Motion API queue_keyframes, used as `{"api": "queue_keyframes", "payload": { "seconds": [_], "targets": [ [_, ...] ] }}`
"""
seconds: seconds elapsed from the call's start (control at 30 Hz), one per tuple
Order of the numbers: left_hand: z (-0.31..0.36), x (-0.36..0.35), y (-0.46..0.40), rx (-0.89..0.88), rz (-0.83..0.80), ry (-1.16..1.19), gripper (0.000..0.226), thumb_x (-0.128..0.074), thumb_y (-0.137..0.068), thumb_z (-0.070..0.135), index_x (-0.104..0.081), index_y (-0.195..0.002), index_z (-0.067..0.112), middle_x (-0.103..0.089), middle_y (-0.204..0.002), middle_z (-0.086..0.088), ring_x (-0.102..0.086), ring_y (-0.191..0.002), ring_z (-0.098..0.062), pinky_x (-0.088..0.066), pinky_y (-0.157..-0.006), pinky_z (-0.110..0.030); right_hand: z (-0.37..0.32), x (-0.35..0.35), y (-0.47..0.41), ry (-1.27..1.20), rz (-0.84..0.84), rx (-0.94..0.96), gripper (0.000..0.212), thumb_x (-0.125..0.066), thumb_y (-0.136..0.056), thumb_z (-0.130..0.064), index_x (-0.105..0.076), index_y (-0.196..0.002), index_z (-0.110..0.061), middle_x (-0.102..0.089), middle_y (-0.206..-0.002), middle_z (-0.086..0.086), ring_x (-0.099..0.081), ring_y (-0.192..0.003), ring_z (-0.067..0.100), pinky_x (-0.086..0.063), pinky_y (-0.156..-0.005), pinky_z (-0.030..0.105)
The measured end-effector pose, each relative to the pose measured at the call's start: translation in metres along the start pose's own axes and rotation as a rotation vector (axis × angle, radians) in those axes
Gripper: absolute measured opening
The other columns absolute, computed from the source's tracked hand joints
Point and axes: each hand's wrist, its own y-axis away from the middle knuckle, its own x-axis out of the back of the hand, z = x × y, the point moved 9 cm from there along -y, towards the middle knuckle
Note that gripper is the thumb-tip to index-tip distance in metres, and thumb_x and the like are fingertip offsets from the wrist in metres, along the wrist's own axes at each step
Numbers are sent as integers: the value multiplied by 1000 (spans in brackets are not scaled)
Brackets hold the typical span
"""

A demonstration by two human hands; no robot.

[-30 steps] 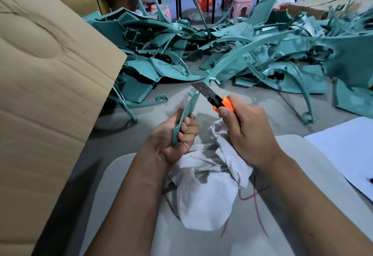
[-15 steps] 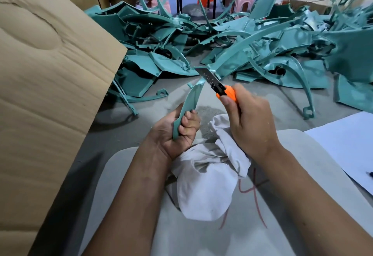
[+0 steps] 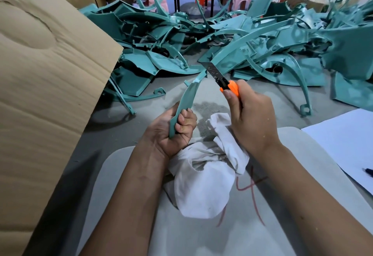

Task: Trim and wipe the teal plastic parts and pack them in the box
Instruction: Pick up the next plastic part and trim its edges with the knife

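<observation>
Since 1 second ago, both hands have risen farther from the crumpled white cloth [image 3: 203, 179]. Left hand [image 3: 173, 130] grips the curved teal plastic strip [image 3: 186, 102] upright by its lower end; right hand [image 3: 252, 118] holds the orange utility knife [image 3: 224, 79], blade at the strip's top tip. Brown cardboard box [image 3: 46, 86] stands left.

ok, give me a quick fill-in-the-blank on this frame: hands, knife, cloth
1. The left hand grips a teal ____ strip.
2. The right hand holds a utility knife with an ____ handle.
3. The knife blade meets the strip at its ____ end.
4. The white cloth lies crumpled ____ the two forearms.

Missing words: plastic; orange; upper; between
</observation>
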Motion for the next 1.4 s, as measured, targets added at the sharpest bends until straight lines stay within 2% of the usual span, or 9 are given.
{"api": "queue_keyframes", "payload": {
  "seconds": [0.2, 0.53, 0.73, 0.9, 1.03, 1.17, 1.23, 1.3, 1.4],
  "targets": [
    [-2, -1, 2, -4, -10, -28, 35, -38, -109, 25, -51, -83, 5, -47, -56, 3, -45, -33, -3, -41, -33, -16, -10, 0, -1, -47, -33, 55, 42, -42, -110, -37, -50, -85, -5, -42, -61, -6, -39, -50, 15, -28, -48, 36],
    [-1, 1, 3, 33, 5, -69, 39, -36, -110, 27, -51, -82, 5, -45, -54, 3, -45, -32, -4, -38, -29, -16, -8, 7, 1, 53, 23, 34, 44, -37, -110, -44, -45, -83, -11, -33, -58, -14, -34, -48, 8, -16, -49, 26],
    [1, 1, 1, 3, 8, -65, 36, -38, -110, 28, -48, -81, 9, -46, -54, 3, -45, -32, -3, -38, -30, -15, -17, 18, 5, 287, 178, 58, 37, -45, -111, -41, -52, -88, -13, -39, -71, -10, -31, -55, 19, -15, -52, 31],
    [21, 9, 3, -172, 41, -189, 23, -58, -93, 27, -53, -78, 11, -43, -52, 4, -41, -33, -2, -30, -27, -11, 11, 41, 1, 190, 358, -110, 39, -42, -112, -38, -56, -90, -8, -41, -68, -5, -32, -54, 16, -16, -53, 28],
    [37, 7, 7, -292, 18, -349, 17, -60, -91, 29, -62, -80, 16, -40, -55, 5, -39, -35, -1, -28, -28, -12, 15, 31, 1, 14, 229, -55, 33, -46, -112, -26, -47, -82, -12, -42, -61, 0, -35, -51, 13, -22, -51, 26],
    [31, -3, 8, -262, -92, -493, 24, -67, -83, 36, -54, -87, 16, -39, -57, 6, -38, -34, -1, -28, -28, -12, 0, 10, 1, -158, 19, 23, 41, -45, -111, -29, -56, -83, -1, -51, -61, 8, -47, -52, 27, -35, -51, 42],
    [24, -9, 10, -211, -179, -517, 27, -72, -78, 39, -60, -76, 15, -42, -54, 7, -40, -32, -2, -30, -27, -13, -6, 2, 1, -230, -78, 53, 39, -44, -110, -26, -59, -85, 0, -53, -64, 7, -50, -54, 28, -37, -52, 45],
    [19, -13, 11, -157, -231, -526, 29, -70, -78, 41, -63, -64, 16, -41, -51, 7, -40, -32, -2, -31, -27, -13, -8, -1, 2, -286, -116, 65, 35, -43, -110, -23, -58, -85, -3, -52, -64, 6, -50, -55, 28, -38, -51, 46],
    [19, -12, 11, -160, -221, -480, 24, -68, -82, 36, -59, -77, 15, -38, -57, 6, -40, -34, -2, -30, -28, -12, -2, 1, 2, -197, -83, 40, 36, -43, -110, -25, -58, -84, -4, -52, -61, 6, -50, -53, 26, -36, -52, 43]
  ]
}}
